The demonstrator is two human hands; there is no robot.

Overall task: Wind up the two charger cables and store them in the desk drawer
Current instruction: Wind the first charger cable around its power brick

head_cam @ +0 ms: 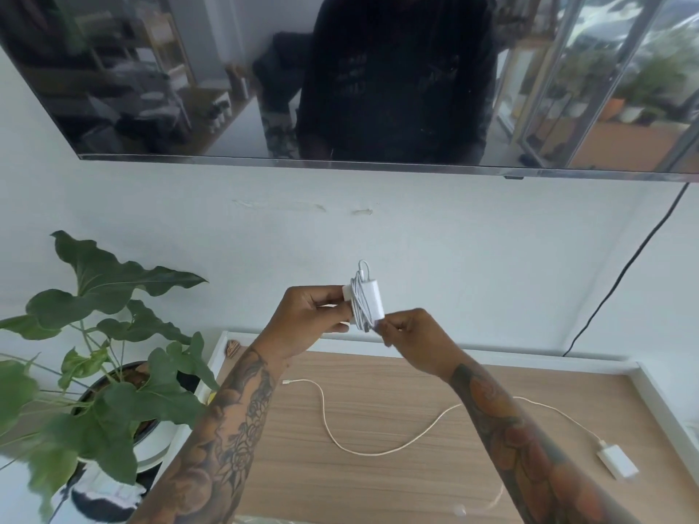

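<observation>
2 chargers here: the left hand (310,319) grips the wound charger (366,301) above the desk (378,482), the right hand (406,329) pinches its limp cable end. The second cable (340,440) sprawls loose, light and floppy; best taken by its rigid white plug block (617,463).

Smooth white plastic charger brick (372,301) wrapped in matt white cable; pale matt wood-grain desk top (378,482) with white border; glossy black wall screen (189,70), reflective.

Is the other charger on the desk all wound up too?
No, the second charger lies on the desk with its cable stretched out loose.
</observation>
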